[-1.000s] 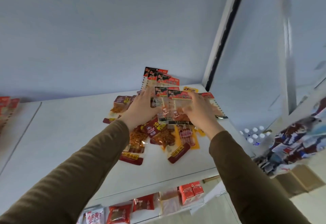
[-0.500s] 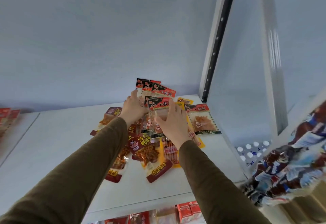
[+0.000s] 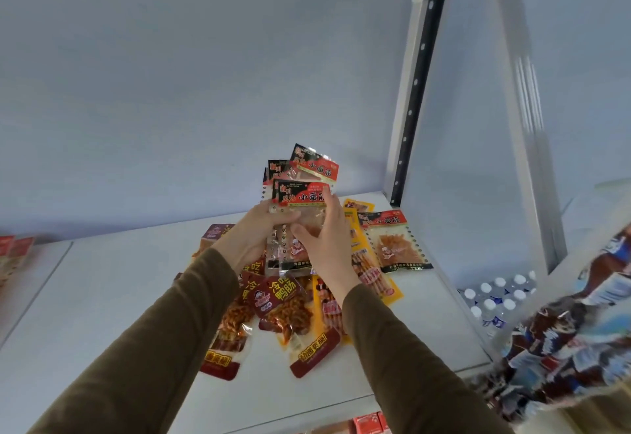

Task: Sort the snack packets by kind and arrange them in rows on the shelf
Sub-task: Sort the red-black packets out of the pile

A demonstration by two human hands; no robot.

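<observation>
A fanned stack of clear snack packets with red-and-black tops (image 3: 302, 191) is lifted above the white shelf (image 3: 102, 297). My left hand (image 3: 252, 237) grips the stack from the left and underneath. My right hand (image 3: 324, 232) grips it from the right, thumb on the front. One more packet of that kind (image 3: 396, 242) lies flat on the shelf to the right. Below my hands lie dark red packets (image 3: 283, 310) of spicy strips and yellow packets (image 3: 372, 276), overlapping in a loose pile.
A white upright with a black slotted strip (image 3: 413, 92) closes the shelf on the right. Water bottles (image 3: 495, 297) stand below right, beside blurred patterned packs (image 3: 573, 341). Red packets (image 3: 13, 252) sit at the far left. Red boxes (image 3: 370, 423) show on the shelf below.
Both hands have drawn the red-and-black topped packets together into one stack and raised it off the shelf. One packet of that kind stays lying at the right.
</observation>
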